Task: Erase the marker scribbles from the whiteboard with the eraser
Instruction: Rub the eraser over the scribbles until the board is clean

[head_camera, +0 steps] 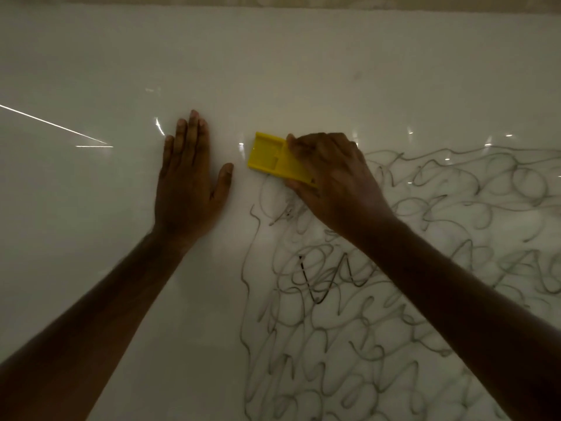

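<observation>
Scribbles of grey-black marker line (379, 299), looping and overlapping, cover the right and lower right of the glossy white whiteboard (91, 71); the left and upper parts show no ink. Lines look thin and faint in dim light, one darker zigzag near the middle of the tangle.

Yellow plastic rectangular eraser (268, 156) sits flat on the board at the upper left corner of the scribbled patch, its free end pointing left onto bare board. Placement reads as the edge of a stroke: working in from the margin of the ink, most of the tangle not yet cleared.

Right hand (334, 180) grips the eraser from above, fingers curled over the far long edge, thumb on the near one, palm covering its right half. Forearm crosses over the scribbles.

Left hand (188, 180) lies flat on bare board just left of the eraser, fingers straight and together, thumb spread toward the eraser but apart from it. It holds nothing. Likely job: bracing the body or steadying the board against the rubbing push.

Glare streaks cross the far left of the board.
</observation>
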Tool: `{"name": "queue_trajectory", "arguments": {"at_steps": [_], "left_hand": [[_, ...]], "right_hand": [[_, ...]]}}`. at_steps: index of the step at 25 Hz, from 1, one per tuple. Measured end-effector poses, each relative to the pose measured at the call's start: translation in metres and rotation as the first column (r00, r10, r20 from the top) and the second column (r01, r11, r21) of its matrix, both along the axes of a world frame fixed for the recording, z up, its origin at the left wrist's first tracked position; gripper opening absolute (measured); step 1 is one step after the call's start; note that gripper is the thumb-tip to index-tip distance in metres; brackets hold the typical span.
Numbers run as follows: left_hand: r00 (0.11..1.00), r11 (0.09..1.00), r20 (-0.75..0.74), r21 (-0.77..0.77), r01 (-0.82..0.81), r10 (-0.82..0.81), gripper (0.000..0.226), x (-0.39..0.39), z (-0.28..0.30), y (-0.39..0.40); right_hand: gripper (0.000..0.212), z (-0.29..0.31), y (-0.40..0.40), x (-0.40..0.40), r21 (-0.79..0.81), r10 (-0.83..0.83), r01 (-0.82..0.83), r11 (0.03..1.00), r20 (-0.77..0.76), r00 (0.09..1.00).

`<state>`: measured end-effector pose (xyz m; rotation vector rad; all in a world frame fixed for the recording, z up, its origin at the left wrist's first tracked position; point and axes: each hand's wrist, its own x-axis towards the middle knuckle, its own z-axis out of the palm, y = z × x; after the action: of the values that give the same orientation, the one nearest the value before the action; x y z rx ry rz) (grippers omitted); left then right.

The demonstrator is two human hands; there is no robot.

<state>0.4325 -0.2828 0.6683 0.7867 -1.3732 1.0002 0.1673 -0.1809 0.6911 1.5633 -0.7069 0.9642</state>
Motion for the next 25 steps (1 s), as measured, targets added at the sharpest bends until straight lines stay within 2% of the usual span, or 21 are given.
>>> {"name": "queue_trajectory", "arguments": {"at_steps": [5, 8, 12, 15, 19, 22, 25], "left_hand": [[1.000, 1.000, 0.005, -0.007, 0.019, -0.019, 0.075, 0.000, -0.003, 0.001], [1.000, 1.000, -0.002, 0.001, 0.014, -0.014, 0.075, 0.000, -0.003, 0.002], [1.000, 1.000, 0.000, 0.010, 0.008, -0.008, 0.075, 0.000, -0.003, 0.001], [0.999, 0.999, 0.000, 0.011, 0.037, -0.037, 0.075, 0.000, -0.004, 0.003], [0.999, 0.999, -0.005, 0.021, 0.051, -0.051, 0.075, 0.001, -0.006, 0.004], [0.999, 0.999, -0.005, 0.007, 0.040, -0.040, 0.074, 0.000, -0.006, 0.004], [1.000, 1.000, -0.004, -0.001, 0.028, -0.028, 0.073, -0.001, -0.006, 0.002]], "right_hand": [[0.057, -0.035, 0.009, -0.031, -0.016, -0.054, 0.053, 0.998, -0.141, 0.989], [0.063, -0.012, 0.012, -0.042, -0.011, -0.088, 0.087, 0.996, -0.076, 0.993], [0.066, 0.022, 0.001, -0.011, -0.021, -0.083, 0.083, 0.996, -0.013, 0.996], [0.064, -0.015, -0.005, 0.010, -0.038, -0.119, 0.115, 0.993, -0.140, 0.983], [0.058, -0.068, 0.005, -0.014, -0.004, -0.114, 0.118, 0.993, -0.285, 0.952], [0.060, -0.051, 0.010, -0.037, 0.009, -0.138, 0.143, 0.990, -0.190, 0.972], [0.064, -0.017, 0.004, -0.020, 0.006, -0.108, 0.109, 0.994, -0.054, 0.993]]}}
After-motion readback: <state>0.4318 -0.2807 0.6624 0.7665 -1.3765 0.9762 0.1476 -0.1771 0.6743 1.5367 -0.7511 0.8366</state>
